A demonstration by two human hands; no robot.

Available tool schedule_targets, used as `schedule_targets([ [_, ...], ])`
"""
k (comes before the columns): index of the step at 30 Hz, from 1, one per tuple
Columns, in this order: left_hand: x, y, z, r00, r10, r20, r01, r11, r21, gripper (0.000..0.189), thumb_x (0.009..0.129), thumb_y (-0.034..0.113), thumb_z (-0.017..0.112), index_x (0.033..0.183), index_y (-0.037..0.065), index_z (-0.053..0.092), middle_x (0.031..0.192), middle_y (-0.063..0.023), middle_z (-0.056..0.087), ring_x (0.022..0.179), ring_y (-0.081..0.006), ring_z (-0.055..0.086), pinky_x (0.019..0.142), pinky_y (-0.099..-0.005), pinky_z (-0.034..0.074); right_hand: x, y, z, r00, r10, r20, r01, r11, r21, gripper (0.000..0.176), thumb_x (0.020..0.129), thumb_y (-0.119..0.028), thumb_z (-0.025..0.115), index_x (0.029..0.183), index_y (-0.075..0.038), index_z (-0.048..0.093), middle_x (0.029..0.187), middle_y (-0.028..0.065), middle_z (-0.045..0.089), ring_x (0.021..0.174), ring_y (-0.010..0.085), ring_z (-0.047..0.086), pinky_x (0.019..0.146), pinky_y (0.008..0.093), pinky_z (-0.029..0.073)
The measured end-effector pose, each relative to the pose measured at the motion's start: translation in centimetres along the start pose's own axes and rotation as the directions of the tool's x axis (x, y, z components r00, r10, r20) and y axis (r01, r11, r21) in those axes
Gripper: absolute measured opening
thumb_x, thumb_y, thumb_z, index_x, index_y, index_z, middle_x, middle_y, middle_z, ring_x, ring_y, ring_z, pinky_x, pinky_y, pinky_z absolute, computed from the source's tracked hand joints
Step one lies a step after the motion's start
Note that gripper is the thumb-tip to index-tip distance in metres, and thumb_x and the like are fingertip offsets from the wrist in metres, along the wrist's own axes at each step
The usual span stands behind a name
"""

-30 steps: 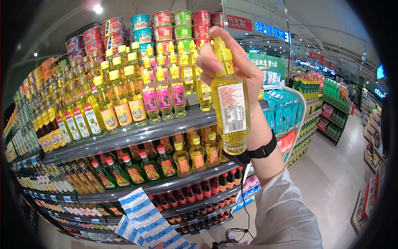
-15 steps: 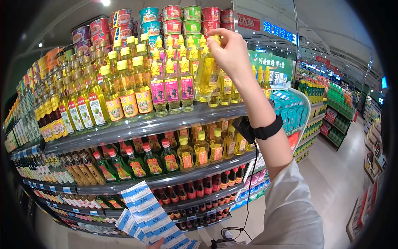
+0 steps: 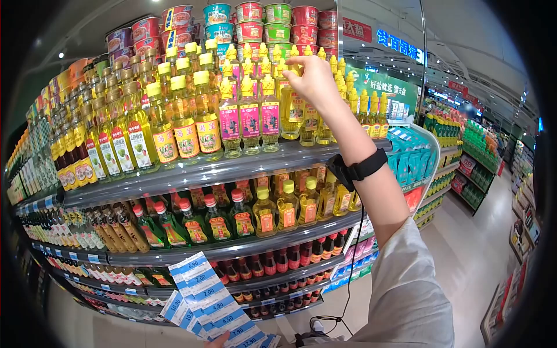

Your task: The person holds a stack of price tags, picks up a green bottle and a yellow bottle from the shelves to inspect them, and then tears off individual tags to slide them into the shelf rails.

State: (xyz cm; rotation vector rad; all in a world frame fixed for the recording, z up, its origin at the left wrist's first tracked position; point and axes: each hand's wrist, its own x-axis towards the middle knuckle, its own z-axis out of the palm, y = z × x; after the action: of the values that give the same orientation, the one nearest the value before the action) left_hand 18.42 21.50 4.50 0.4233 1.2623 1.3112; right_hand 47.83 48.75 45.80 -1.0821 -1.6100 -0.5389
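My right hand (image 3: pixel 310 78) reaches over the top shelf, thumb and fingers closed around the yellow cap of a bottle of yellow oil (image 3: pixel 293 111). The bottle is upright among others like it; its cap is mostly behind my fingers. Just left of it stand bottles with pink labels (image 3: pixel 250 122) and yellow caps. At the bottom, my left hand (image 3: pixel 217 341) shows only in part, its fingers on a fan of blue-and-white price label strips (image 3: pixel 217 307).
Oil bottles with yellow labels (image 3: pixel 187 138) stand left along the shelf edge (image 3: pixel 174 181). Behind are stacked instant noodle tubs (image 3: pixel 249 30). Lower down are green bottles with red caps (image 3: pixel 217 220). A black cable (image 3: pixel 346 267) hangs from my right wristband (image 3: pixel 368 165).
The oil bottle in my right hand was tilted at the shelf's front; now it is upright and further back in the rows. My left hand and the labels have hardly moved.
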Motion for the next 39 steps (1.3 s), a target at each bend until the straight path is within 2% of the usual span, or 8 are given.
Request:
schedule_targets([
  [10,-0.7,3.3,1.8,0.996,0.089,-0.02,-0.083,0.977,0.195,0.038,0.071,0.013,0.063,0.104,-0.004,0.053,0.097,-0.0122,0.057,0.088,-0.025,0.054,0.075,-0.0351,0.045,-0.5,0.7,1.1,0.996,-0.089,-0.027,0.086,0.993,-0.082,0.03,0.067,-0.019,0.068,0.092,-0.002,0.064,0.083,0.0201,0.061,0.079,0.0323,0.06,0.076,0.0365,0.047],
  [12,1.2,3.7,0.8,0.977,0.17,0.13,-0.154,0.98,-0.125,0.043,0.069,-0.009,0.056,0.11,0.0,0.048,0.1,-0.0147,0.058,0.09,-0.0283,0.057,0.077,-0.0418,0.048,-0.5,0.7,1.4,0.994,-0.107,-0.023,0.104,0.991,-0.087,0.03,0.067,-0.019,0.068,0.092,-0.002,0.064,0.083,0.0201,0.061,0.079,0.032,0.06,0.076,0.0366,0.048],
  [16,0.2,7.2,2.1,0.966,0.235,0.103,-0.235,0.972,-0.014,0.042,0.069,-0.009,0.056,0.109,-0.001,0.049,0.099,-0.0148,0.058,0.088,-0.0276,0.058,0.075,-0.0405,0.048,-0.5,0.9,1.7,0.992,-0.122,-0.014,0.12,0.989,-0.092,0.03,0.067,-0.02,0.069,0.091,-0.002,0.064,0.082,0.0199,0.061,0.079,0.0315,0.06,0.075,0.0368,0.048],
  [20,-1.1,9.2,4.1,0.945,0.293,0.147,-0.266,0.947,-0.179,0.042,0.068,-0.01,0.056,0.109,-0.003,0.048,0.099,-0.0163,0.058,0.086,-0.0272,0.059,0.075,-0.0392,0.049,-0.6,1.2,1.9,0.988,-0.153,0.018,0.154,0.98,-0.128,0.033,0.068,-0.024,0.068,0.093,-0.003,0.064,0.07,0.0182,0.062,0.069,0.0282,0.062,0.069,0.0358,0.049],
  [23,-2.2,10.4,5.4,0.944,0.268,0.191,-0.218,0.944,-0.249,0.042,0.071,-0.011,0.055,0.111,-0.003,0.047,0.101,-0.0177,0.056,0.089,-0.0282,0.058,0.074,-0.0378,0.049,-0.8,0.7,1.7,0.993,-0.042,0.113,0.059,0.987,-0.152,0.033,0.067,-0.025,0.069,0.092,-0.003,0.064,0.087,0.0164,0.062,0.083,0.0292,0.06,0.076,0.0373,0.048],
  [29,-2.1,12.1,8.6,0.898,0.348,0.27,-0.274,0.921,-0.276,0.046,0.072,-0.011,0.054,0.116,-0.002,0.043,0.108,-0.0159,0.053,0.095,-0.027,0.055,0.078,-0.0356,0.046,-0.8,1.2,2.1,0.992,-0.083,0.091,0.1,0.976,-0.193,0.034,0.069,-0.029,0.066,0.093,-0.004,0.063,0.087,0.0193,0.061,0.084,0.031,0.059,0.076,0.0382,0.047],
  [37,-1.5,12.2,10.2,0.812,0.391,0.434,-0.28,0.912,-0.299,0.039,0.076,-0.006,0.055,0.113,0.0,0.047,0.109,-0.0098,0.054,0.097,-0.0196,0.053,0.082,-0.0316,0.043,-4.5,-0.9,-0.8,0.994,-0.106,0.016,0.106,0.994,0.005,0.036,0.076,-0.024,0.061,0.107,-0.007,0.056,0.091,0.0131,0.063,0.08,0.0223,0.061,0.069,0.0313,0.047],
  [39,-1.9,12.1,10.5,0.81,0.4,0.428,-0.295,0.91,-0.293,0.038,0.076,-0.006,0.055,0.113,0.0,0.047,0.109,-0.0099,0.054,0.098,-0.0195,0.053,0.082,-0.0315,0.043,-9.4,-4.5,-4.3,0.988,-0.008,0.155,-0.055,0.916,0.397,0.026,0.079,-0.014,0.058,0.103,-0.005,0.057,0.087,0.0061,0.063,0.077,0.0105,0.058,0.062,0.0224,0.045],
])
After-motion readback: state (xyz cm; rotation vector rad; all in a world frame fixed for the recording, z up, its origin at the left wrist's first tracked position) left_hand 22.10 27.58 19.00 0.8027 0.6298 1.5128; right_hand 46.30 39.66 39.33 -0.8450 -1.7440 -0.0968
